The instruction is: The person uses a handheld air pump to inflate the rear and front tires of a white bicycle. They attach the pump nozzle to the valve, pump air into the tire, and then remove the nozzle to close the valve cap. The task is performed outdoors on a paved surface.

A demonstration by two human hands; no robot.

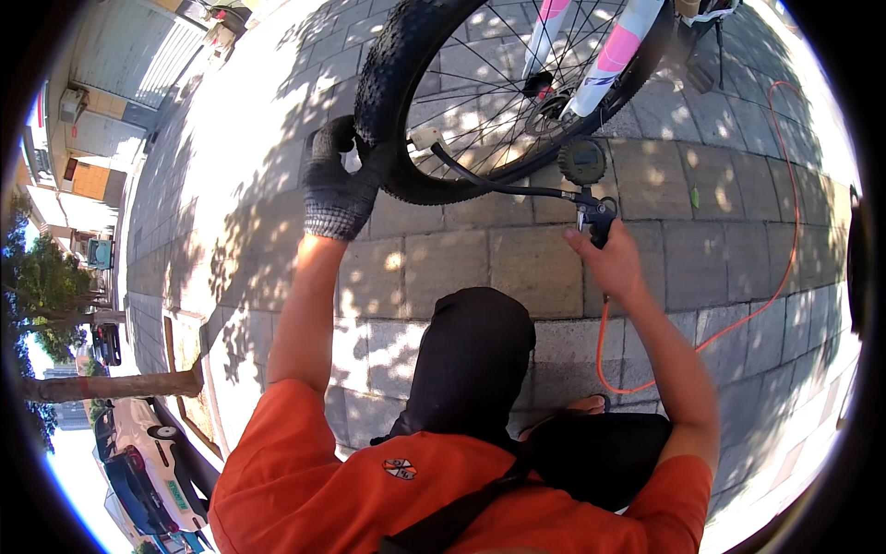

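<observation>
My left hand [342, 180], in a dark knitted glove with a lighter cuff, grips the knobby black bicycle tyre [379, 90] at its near left side. Some fingertips are hidden behind the tyre. Bare, my right hand [612, 260] holds a tyre inflator gun [597, 216] by its handle, thumb by the lever. A round digital gauge [581, 162] tops the gun; its reading is too small to tell. From the gun a black hose [509, 187] runs to a pale valve chuck [430, 138] at the inner side of the rim, near my left hand.
An orange air hose [785, 277] loops from the gun over the paving to the right. The white-and-pink fork [612, 59] and brake disc [547, 114] stand above the wheel. My knee [477, 360] is below. A tree trunk [118, 386] and parked car [149, 443] are at left.
</observation>
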